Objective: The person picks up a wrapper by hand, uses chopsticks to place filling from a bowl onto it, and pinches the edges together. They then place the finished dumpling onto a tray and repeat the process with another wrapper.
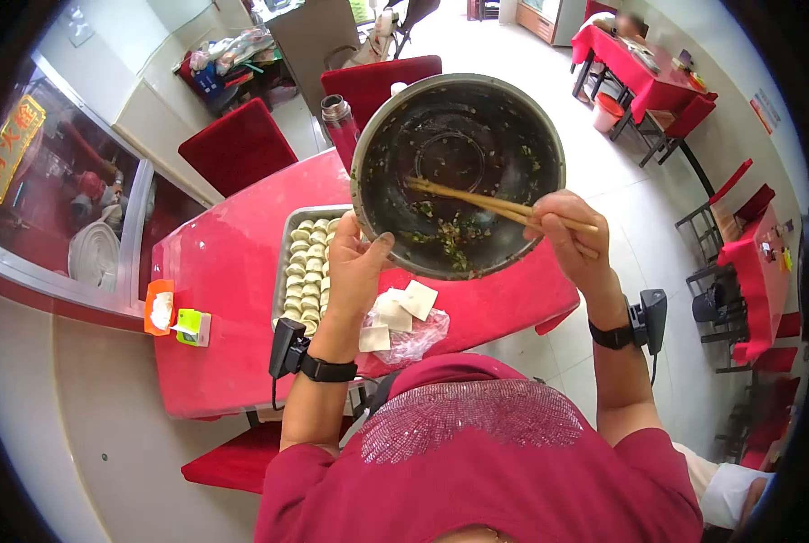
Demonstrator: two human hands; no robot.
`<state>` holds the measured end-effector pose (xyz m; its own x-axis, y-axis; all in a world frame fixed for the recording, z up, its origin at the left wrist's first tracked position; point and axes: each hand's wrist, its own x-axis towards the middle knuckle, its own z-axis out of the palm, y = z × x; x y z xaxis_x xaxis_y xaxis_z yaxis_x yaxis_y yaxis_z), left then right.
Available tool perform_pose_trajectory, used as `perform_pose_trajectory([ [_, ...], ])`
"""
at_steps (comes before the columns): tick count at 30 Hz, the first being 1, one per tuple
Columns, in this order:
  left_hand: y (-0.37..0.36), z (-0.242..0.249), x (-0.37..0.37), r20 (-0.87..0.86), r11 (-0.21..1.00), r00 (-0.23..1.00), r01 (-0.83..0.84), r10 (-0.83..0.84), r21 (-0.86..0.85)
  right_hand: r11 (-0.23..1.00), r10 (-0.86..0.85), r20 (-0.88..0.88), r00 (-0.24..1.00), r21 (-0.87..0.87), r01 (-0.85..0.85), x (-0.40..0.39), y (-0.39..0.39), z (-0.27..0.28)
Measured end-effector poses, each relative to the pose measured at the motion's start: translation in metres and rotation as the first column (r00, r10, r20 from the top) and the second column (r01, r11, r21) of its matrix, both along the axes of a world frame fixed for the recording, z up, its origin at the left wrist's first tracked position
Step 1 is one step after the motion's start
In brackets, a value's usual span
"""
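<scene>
My left hand (357, 265) grips the near left rim of a large metal bowl (459, 109), thumb over the edge, and holds it tilted toward me above the table. Bits of chopped filling (457, 242) cling to the bowl's bottom and near side. In my right hand (574, 237) is a pair of chopsticks (477, 200), their tips reaching inside the bowl. Below the bowl, square dough wrappers (393, 312) lie on a crumpled plastic bag (422, 338). A metal tray (284, 255) with rows of folded dumplings (312, 262) stands left of my left hand, partly covered by it.
A thermos (339, 127) stands on the red table (214, 271) behind the tray. An orange tissue box (159, 308) and a green-and-white box (191, 328) sit at its left edge. Red chairs (238, 145) stand around. Another person (623, 25) is at a far table.
</scene>
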<state>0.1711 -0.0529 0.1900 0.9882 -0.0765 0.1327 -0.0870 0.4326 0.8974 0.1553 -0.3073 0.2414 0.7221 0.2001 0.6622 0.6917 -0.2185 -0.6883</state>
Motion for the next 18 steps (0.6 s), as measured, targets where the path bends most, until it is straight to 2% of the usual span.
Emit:
perform_pose_trajectory([
  [2,0.003,0.001,0.001,0.012,1.0,1.0,0.002,-0.002,0.032,0.998,0.0,0.038,0.999,-0.066,0.003,-0.005,-0.008,0.004],
  [4,0.007,0.001,0.001,0.02,0.998,1.0,0.0,-0.001,0.061,0.987,0.011,-0.067,0.998,-0.159,-0.021,-0.011,-0.019,0.008],
  [5,0.007,0.002,0.001,0.026,0.998,1.0,0.002,-0.004,0.068,0.995,0.04,-0.109,0.993,-0.088,-0.05,-0.011,-0.022,0.005],
  [6,0.008,0.001,0.001,0.033,0.997,0.999,0.009,-0.012,0.074,0.995,0.038,-0.109,0.993,-0.088,-0.047,-0.012,-0.018,0.005],
  [8,0.007,0.001,0.001,0.036,0.998,0.999,0.015,-0.018,0.068,0.999,-0.02,0.053,0.998,0.028,0.018,-0.008,-0.006,0.01],
  [9,0.007,0.002,0.001,0.041,0.998,0.999,0.015,-0.018,0.061,0.998,-0.019,0.094,0.995,-0.055,0.025,-0.005,-0.005,0.012],
  [10,0.008,0.002,0.002,0.041,0.998,0.999,0.016,-0.019,0.064,0.998,-0.021,0.095,0.995,-0.053,0.026,-0.006,-0.007,0.012],
  [12,0.008,0.002,0.002,0.016,0.998,1.0,0.004,-0.005,0.066,0.976,0.028,0.1,0.995,-0.216,-0.006,-0.007,-0.014,0.011],
  [15,0.007,0.004,0.001,0.026,0.999,1.0,-0.006,0.004,0.044,0.972,0.054,0.036,0.998,-0.231,-0.044,-0.012,-0.02,0.009],
  [16,0.008,0.004,0.001,0.026,0.999,1.0,-0.003,0.001,0.044,0.972,0.051,0.036,0.998,-0.231,-0.041,-0.012,-0.016,0.011],
  [18,0.008,0.004,0.002,0.016,0.999,1.0,-0.002,0.001,0.043,0.997,-0.06,0.131,0.99,-0.038,0.065,-0.011,-0.007,0.014],
])
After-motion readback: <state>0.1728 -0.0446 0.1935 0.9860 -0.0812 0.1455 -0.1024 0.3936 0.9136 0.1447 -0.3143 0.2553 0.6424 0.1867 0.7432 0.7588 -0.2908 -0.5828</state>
